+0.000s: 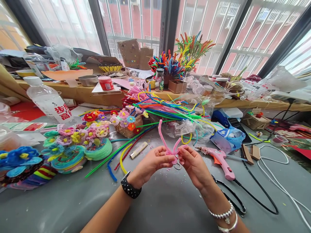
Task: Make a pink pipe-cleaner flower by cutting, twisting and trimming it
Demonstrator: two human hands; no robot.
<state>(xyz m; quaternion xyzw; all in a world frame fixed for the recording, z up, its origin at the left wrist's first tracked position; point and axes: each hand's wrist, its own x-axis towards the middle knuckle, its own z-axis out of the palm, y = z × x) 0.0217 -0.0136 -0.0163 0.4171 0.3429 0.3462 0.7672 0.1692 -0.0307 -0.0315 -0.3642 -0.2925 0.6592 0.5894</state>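
Between my two hands is a pink pipe cleaner [162, 134], bent into small loops at its lower part, with two free ends sticking up. My left hand [152, 163] pinches the looped part from the left. From the right, the fingers of my right hand [193, 163] are closed on the same pipe cleaner. Just below the fingertips a small metal ring [177, 166] shows; whether it lies on the table or belongs to scissors I cannot tell. A pink hot glue gun [220, 160] lies right of my right hand.
Green pipe cleaners [109, 153] and a lighter-like stick [138, 150] lie left of my hands. Flower-filled baskets [98, 150] stand further left, near a large plastic bottle [50, 102]. Behind is a pile of pipe cleaners [167, 108]. White cables [274, 176] run along the right.
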